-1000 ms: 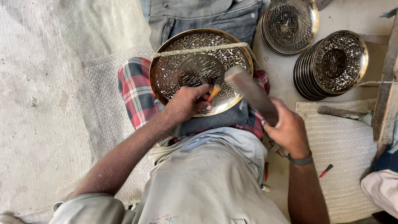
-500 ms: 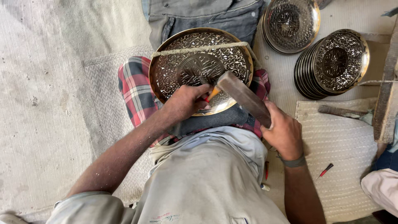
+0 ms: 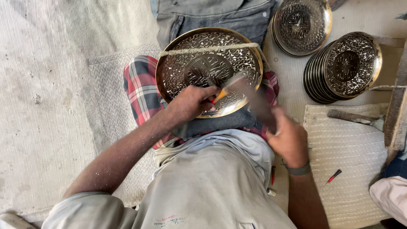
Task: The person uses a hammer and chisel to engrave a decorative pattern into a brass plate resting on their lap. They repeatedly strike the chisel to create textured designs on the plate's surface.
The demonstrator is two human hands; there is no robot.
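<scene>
— Holding what, exactly, in each hand?

— My left hand (image 3: 190,104) pinches a small chisel with an orange tip (image 3: 220,96); the fingers are pressed together around it, and the tip touches the engraved brass plate (image 3: 186,59). My right hand (image 3: 288,138) is closed around a hammer (image 3: 248,91), which is blurred above the chisel.

— Where is the plate?

— It rests tilted on my lap, on a dark cloth (image 3: 220,123) over my checked garment (image 3: 137,87). A rope (image 3: 207,49) goes across its upper part.

— How will it handle?

— I judge it stiff and rather heavy, because it is metal. The polished rim looks slippery, and the relief surface can be marked by a wrong blow. I would take it by the rim with both hands, not by the pattern. The chisel is thin and light, so it needs a firm pinch near its tip.

— Other things around?

— A stack of similar plates (image 3: 339,68) stands well apart to the right, one single plate (image 3: 301,25) lies above it, and a second hammer (image 3: 352,117) lies on the woven mat (image 3: 347,169).
</scene>
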